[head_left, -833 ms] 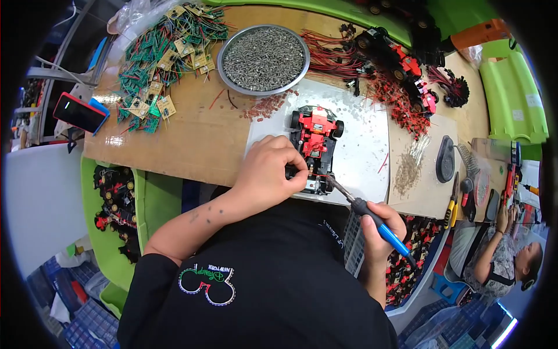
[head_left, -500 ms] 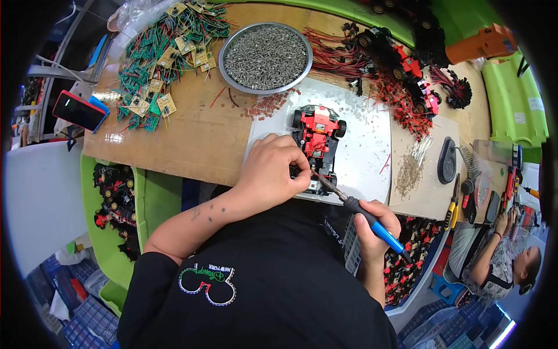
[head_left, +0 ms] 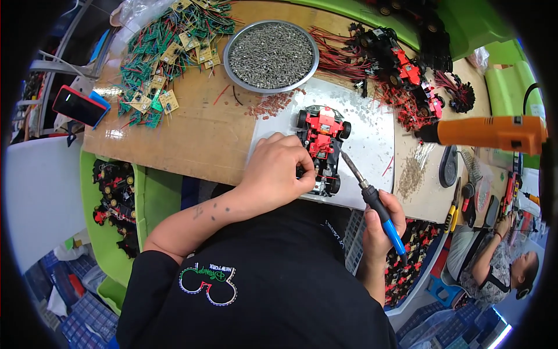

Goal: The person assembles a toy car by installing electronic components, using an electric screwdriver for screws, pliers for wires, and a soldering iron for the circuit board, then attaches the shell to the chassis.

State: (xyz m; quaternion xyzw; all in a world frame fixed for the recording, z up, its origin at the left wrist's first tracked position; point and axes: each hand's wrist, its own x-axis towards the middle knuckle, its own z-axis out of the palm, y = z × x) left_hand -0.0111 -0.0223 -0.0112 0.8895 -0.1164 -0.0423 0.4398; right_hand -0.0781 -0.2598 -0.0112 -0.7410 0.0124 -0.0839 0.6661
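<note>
A red-and-black toy car chassis (head_left: 321, 145) is laid on a white sheet (head_left: 367, 168) at the near edge of the counter (head_left: 192, 134). The left hand (head_left: 276, 166) is bent over its near left side, thumb and forefinger drawn together; whether anything is pinched cannot be told. A soldering iron (head_left: 376, 202) is gripped in the closed right hand (head_left: 378, 232), its tip positioned just beside the chassis.

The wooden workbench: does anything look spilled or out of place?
Possibly: small reddish-brown bits lie scattered, uncontained, beside the round metal bowl, as if spilled. A single red wire lies apart on the white sheet. The red-and-black toy car chassis shows no obvious damage where visible.
</note>
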